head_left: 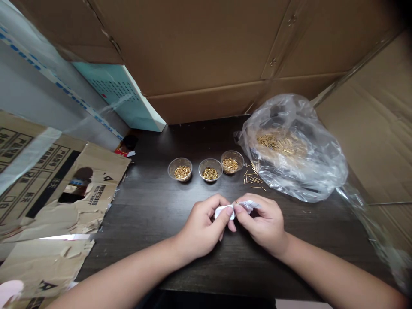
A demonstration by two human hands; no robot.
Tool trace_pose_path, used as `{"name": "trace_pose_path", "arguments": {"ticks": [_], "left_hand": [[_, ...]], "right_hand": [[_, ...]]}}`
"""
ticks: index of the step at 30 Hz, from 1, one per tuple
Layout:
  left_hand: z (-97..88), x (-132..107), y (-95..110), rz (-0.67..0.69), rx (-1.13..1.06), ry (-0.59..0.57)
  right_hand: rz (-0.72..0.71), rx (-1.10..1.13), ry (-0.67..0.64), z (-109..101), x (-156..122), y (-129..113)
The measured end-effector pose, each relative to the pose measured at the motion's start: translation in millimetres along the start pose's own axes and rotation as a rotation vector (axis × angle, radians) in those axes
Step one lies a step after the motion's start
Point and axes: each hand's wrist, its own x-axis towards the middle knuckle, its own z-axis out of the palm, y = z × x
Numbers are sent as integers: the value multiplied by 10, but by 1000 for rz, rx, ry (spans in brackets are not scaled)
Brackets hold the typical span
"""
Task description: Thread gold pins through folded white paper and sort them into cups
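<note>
The left hand (pixel 202 221) was nearly closed, its thumb pressing a small white piece (pixel 221 210) against the curled fingers. The right hand (pixel 268 221) was likewise nearly closed, with a crumpled printed piece (pixel 252 204) pinched between thumb and fingers. The thumb tips were close together between the hands; whether the two pieces were joined could not be determined. Both hands were positioned above the near part of the dark wood-grain counter (pixel 144 206).

Three clear plastic cups stood beyond the hands, each containing short gold-coloured pins. The left cup (pixel 175 162) was ahead and slightly left of the left hand. The middle cup (pixel 210 162) was directly ahead of that hand, and the right cup (pixel 234 155) was ahead of the gap between the hands, just beside the middle cup.

Loose pins (pixel 254 179) lay scattered ahead of the right hand. A transparent plastic bag (pixel 312 174), located ahead and to the right of that hand, contained a heap of longer gold-coloured pins (pixel 280 144). A torn, printed cardboard panel (pixel 41 171) was located well left of the left hand.
</note>
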Motion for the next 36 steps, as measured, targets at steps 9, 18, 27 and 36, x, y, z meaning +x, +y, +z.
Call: {"name": "trace_pose_path", "arguments": {"ticks": [9,18,27,36], "left_hand": [[3,9,2,6,-6,30],[20,42,78,-83,-205,16],[-13,29,81,-60,-142,46],[-21,12,12,4,-123,-17]], "right_hand": [[-32,-21,-4,1,5,3],[-88,-91,36,3,-19,21],[-142,-101,-2,-8,4,38],[-167,-142,-55,-86,50,23]]}}
